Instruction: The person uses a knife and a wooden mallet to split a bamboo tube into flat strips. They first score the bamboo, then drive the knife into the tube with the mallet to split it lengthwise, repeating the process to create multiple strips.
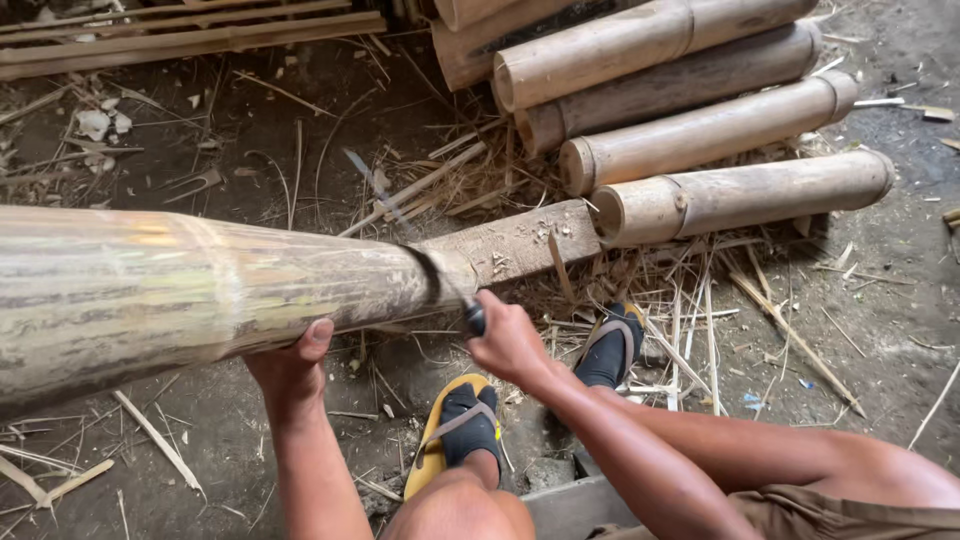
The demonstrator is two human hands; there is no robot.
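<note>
Sawing a long bamboo culm (180, 290) to length. The culm lies across the view from the left edge, its far end resting on a chopped wooden block (520, 240) set on the dirt floor (890, 300); all positions below are given relative to this culm. The left hand (292, 362) is pressed against the culm's near underside, thumb up along its wall, steadying it rather than closing round it. The right hand (508, 340), just to the right of the left and beside the culm's end, is clenched round the dark handle of a saw (400, 215), whose thin blade runs up and away over the top of the culm; the blade is motion-blurred. A dark kerf ring shows on the culm where the blade crosses, close to the block. Below the culm's end are two feet in black socks and yellow sandals (455, 435). Beyond the culm, past the block, is a stack of cut bamboo sections (700, 130); split laths (190, 35) lie at the far left, and shavings litter the ground. Judgement: the cut appears under way, not through. The next stroke calls for firm bracing by the left hand and a blade kept in the existing kerf, so the cut stays square.
</note>
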